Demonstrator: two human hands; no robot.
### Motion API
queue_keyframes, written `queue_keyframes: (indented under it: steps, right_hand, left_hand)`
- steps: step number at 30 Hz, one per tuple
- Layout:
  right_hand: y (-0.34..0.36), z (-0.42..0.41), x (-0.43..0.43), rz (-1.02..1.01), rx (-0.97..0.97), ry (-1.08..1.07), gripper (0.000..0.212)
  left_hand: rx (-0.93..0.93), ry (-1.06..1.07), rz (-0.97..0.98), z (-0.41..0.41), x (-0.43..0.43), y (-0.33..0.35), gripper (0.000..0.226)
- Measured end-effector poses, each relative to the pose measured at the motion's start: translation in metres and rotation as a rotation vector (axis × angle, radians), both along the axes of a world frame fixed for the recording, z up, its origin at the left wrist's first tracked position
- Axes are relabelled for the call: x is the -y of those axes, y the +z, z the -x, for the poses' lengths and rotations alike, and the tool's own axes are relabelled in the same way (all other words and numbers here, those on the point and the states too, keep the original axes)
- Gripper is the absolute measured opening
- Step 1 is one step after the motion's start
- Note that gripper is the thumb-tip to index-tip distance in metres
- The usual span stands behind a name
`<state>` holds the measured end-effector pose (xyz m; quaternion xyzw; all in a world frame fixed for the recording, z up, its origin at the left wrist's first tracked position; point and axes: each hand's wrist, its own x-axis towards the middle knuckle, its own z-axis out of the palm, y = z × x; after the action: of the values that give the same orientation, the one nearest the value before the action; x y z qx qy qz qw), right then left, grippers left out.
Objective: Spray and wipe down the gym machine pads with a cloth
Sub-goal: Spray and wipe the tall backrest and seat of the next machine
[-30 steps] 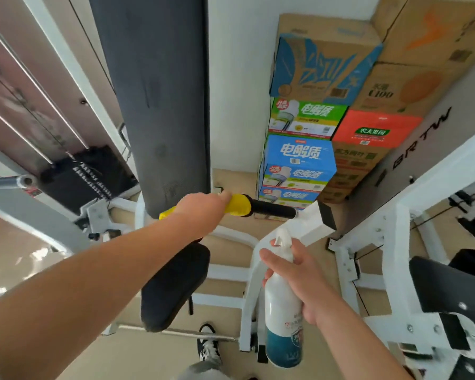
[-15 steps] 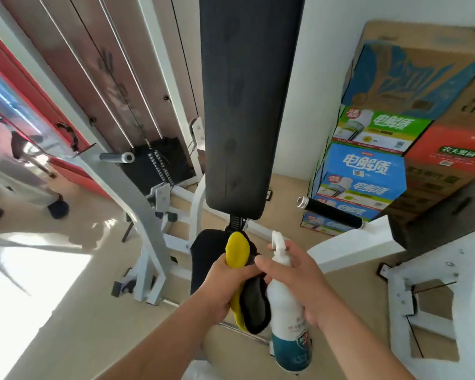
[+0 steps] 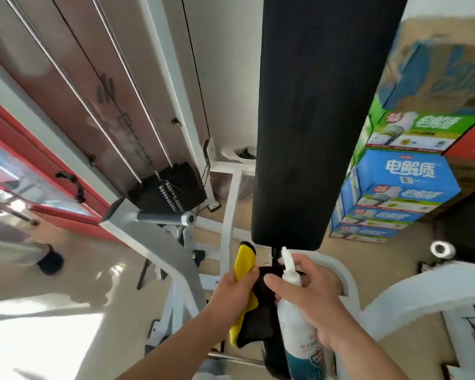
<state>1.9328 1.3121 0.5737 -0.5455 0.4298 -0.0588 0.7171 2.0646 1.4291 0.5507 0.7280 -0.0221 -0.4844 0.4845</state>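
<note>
Pointing nozzle-up toward back pad (image 3: 318, 119), upright spray bottle (image 3: 296, 319) in right hand (image 3: 310, 294)

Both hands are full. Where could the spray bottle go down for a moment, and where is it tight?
Open floor lies left of the grey frame leg. The seat pad is mostly hidden behind the cloth and bottle. The right is tight: stacked boxes and white frame.

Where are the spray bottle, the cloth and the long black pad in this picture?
spray bottle (image 3: 296, 322): head view, on its white body.
cloth (image 3: 244, 263): head view, on its yellow upper fold.
long black pad (image 3: 313, 119): head view, on the middle of its face.
</note>
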Motion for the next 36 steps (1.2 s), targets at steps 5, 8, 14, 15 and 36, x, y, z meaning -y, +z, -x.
queue_keyframes:
  steps: [5,8,14,15,36]
  right_hand:
    - [0.008,-0.088,-0.063,-0.084,-0.02,0.056,0.053]
    - [0.011,-0.124,-0.086,-0.074,-0.033,0.121,0.051]
    - [0.018,-0.18,-0.11,0.018,-0.058,0.167,0.053]
    - [0.017,-0.188,-0.113,0.034,-0.067,0.16,0.054]
    - [-0.011,-0.25,-0.149,-0.071,-0.083,-0.122,0.053]
  left_hand:
    - [0.141,0.124,0.055,-0.084,-0.064,0.001,0.043]
    - [0.225,0.215,0.154,-0.121,-0.085,0.014,0.048]
    - [0.568,0.437,0.153,-0.202,-0.1,0.037,0.042]
    - [0.632,0.466,0.172,-0.215,-0.099,0.041,0.039]
    - [0.387,0.077,0.242,-0.281,-0.097,-0.019,0.021]
